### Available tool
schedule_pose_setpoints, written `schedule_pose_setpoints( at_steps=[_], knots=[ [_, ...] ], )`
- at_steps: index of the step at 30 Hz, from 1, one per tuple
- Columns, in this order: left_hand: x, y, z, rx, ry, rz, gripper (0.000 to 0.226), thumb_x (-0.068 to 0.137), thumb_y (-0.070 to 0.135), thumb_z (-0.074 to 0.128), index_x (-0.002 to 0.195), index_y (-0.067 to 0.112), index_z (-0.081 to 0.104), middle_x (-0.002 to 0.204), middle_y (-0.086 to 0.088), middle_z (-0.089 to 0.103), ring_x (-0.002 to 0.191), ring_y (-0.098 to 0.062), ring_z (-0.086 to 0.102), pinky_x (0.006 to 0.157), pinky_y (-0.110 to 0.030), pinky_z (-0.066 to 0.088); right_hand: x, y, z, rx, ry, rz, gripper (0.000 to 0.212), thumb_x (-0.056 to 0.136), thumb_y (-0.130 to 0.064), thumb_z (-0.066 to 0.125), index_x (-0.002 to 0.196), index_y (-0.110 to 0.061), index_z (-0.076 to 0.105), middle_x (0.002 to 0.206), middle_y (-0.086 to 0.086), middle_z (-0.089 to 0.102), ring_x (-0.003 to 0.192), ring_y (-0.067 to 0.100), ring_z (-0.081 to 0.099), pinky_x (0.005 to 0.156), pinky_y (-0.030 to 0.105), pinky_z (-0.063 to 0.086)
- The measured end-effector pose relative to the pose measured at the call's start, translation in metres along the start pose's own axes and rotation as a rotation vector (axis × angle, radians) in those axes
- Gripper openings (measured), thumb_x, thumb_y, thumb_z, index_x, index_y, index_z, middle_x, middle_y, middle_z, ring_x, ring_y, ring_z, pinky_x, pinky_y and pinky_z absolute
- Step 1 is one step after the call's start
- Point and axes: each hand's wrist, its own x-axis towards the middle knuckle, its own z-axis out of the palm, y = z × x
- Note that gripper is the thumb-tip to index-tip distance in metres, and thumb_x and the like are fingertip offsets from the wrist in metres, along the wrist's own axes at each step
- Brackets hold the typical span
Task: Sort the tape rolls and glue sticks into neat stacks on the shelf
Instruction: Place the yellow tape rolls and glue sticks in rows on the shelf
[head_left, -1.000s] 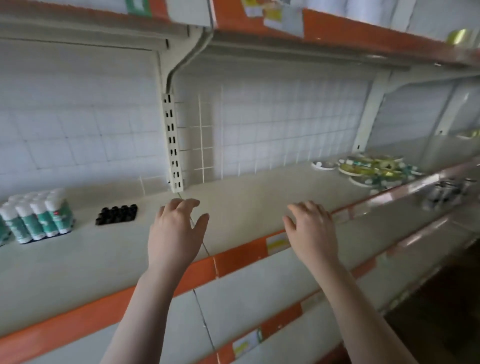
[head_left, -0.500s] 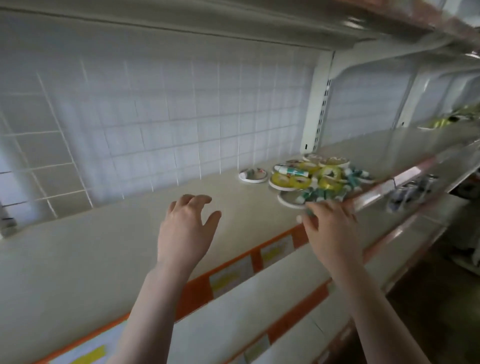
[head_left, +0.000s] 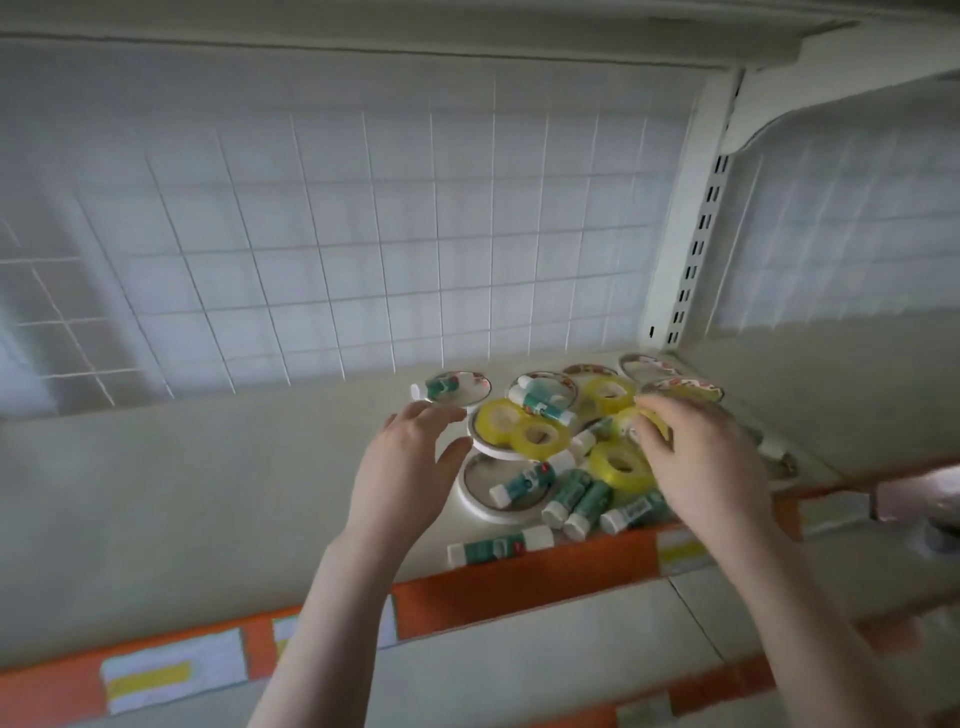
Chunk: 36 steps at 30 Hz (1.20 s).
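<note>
Both hands have reached the pile at centre right: your left hand (head_left: 410, 467) hovers open, your right hand (head_left: 701, 457) pinches a yellow tape roll (head_left: 647, 415). Lift rolls first; glue sticks (head_left: 582, 501) lie loose near the shelf (head_left: 208, 493) edge.

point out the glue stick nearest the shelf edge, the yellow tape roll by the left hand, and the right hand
glue stick (head_left: 500, 544), head view, green label at mid-body
yellow tape roll (head_left: 498, 420), head view, top face
right hand (head_left: 711, 457), head view, back of hand
</note>
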Motion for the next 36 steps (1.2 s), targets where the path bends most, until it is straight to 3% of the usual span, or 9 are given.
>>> schedule_pose_setpoints(
  at_steps=[4,8,11,15,19,23,26,30,36],
  knots=[
    [0.004,0.009,0.010,0.043,0.001,-0.094,0.028,0.089,0.018,0.060,0.117,0.023,0.063,0.121,0.005,0.060,0.110,-0.017,0.054,0.088,-0.030,0.043,0.037,0.002,0.009,0.089,-0.109,-0.162,0.028,0.094,-0.026,0.052,0.117,-0.016,0.064,0.104,0.004,0.069,0.088,0.023,0.063,0.066,0.026,0.041],
    [0.000,0.002,0.012,0.093,-0.001,-0.164,0.029,0.088,0.018,0.061,0.116,0.023,0.063,0.120,0.006,0.060,0.110,-0.016,0.054,0.090,-0.030,0.043,0.059,-0.008,0.035,0.155,-0.253,-0.292,0.031,0.097,-0.030,0.045,0.124,-0.020,0.059,0.115,-0.004,0.065,0.097,0.014,0.061,0.079,0.023,0.046],
    [-0.004,-0.006,0.009,0.127,0.000,-0.204,0.028,0.088,0.020,0.061,0.116,0.024,0.063,0.119,0.006,0.060,0.108,-0.015,0.055,0.088,-0.027,0.043,0.070,-0.017,0.056,0.187,-0.327,-0.327,0.028,0.097,-0.030,0.045,0.117,-0.020,0.062,0.103,-0.004,0.068,0.079,0.010,0.057,0.067,0.022,0.047],
    [-0.011,-0.019,0.004,0.154,0.039,-0.252,0.028,0.087,0.021,0.063,0.115,0.023,0.064,0.117,0.005,0.061,0.106,-0.015,0.057,0.086,-0.026,0.041,0.078,-0.032,0.076,0.108,-0.364,-0.401,0.020,0.098,-0.028,0.044,0.090,-0.018,0.059,0.075,-0.007,0.058,0.064,0.010,0.048,0.048,0.019,0.027],
    [-0.014,-0.031,0.000,0.174,0.052,-0.268,0.027,0.087,0.021,0.063,0.114,0.023,0.064,0.115,0.005,0.062,0.105,-0.015,0.057,0.084,-0.024,0.040,0.084,-0.041,0.084,0.063,-0.401,-0.423,0.019,0.095,-0.024,0.045,0.105,-0.017,0.060,0.091,-0.001,0.064,0.083,0.018,0.059,0.066,0.028,0.047],
    [-0.009,-0.032,-0.001,0.166,0.088,-0.254,0.026,0.086,0.022,0.064,0.112,0.022,0.065,0.113,0.005,0.062,0.104,-0.016,0.058,0.081,-0.025,0.041,0.086,-0.043,0.088,0.079,-0.445,-0.389,0.026,0.090,-0.017,0.051,0.113,-0.021,0.062,0.097,-0.001,0.067,0.089,0.020,0.062,0.076,0.035,0.053],
    [-0.003,-0.026,0.001,0.149,0.100,-0.213,0.025,0.087,0.021,0.064,0.111,0.022,0.066,0.113,0.006,0.062,0.102,-0.015,0.058,0.082,-0.026,0.042,0.087,-0.041,0.084,0.136,-0.428,-0.344,0.028,0.088,-0.016,0.054,0.114,-0.021,0.064,0.102,0.001,0.068,0.092,0.021,0.062,0.075,0.031,0.051],
    [0.005,-0.014,0.004,0.126,0.085,-0.146,0.023,0.087,0.023,0.063,0.110,0.024,0.066,0.113,0.009,0.062,0.103,-0.013,0.058,0.084,-0.026,0.044,0.089,-0.026,0.067,0.214,-0.320,-0.289,0.019,0.088,-0.017,0.055,0.104,-0.018,0.065,0.094,0.000,0.067,0.079,0.019,0.059,0.060,0.027,0.044],
    [0.025,0.018,0.022,0.126,-0.151,0.075,0.029,0.089,0.029,0.059,0.118,0.028,0.062,0.121,0.012,0.059,0.110,-0.008,0.053,0.090,-0.028,0.044,0.077,0.012,0.038,0.347,-0.095,-0.190,0.016,0.082,-0.014,0.067,0.098,-0.016,0.066,0.081,-0.002,0.068,0.060,0.014,0.054,0.048,0.020,0.036]
  ],
)
